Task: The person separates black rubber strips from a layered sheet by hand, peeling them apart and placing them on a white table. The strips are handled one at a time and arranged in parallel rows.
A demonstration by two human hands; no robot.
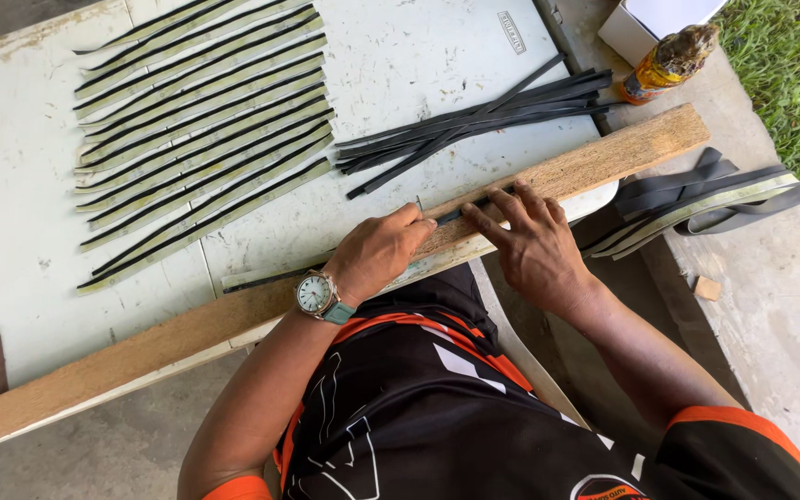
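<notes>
Looks like an outdoor backyard workshop: a scuffed white desk on rough concrete, grass right alongside, rows of cut rubber strips, a long wooden plank and a glue bottle.

Top right corner, a white cardboard box sits open at the table's far edge. Leaning against it, an amber bottle with a yellow-and-orange label. On the white tabletop, up near the far edge, a small pale rectangular label, tilted, with dark print.
</notes>
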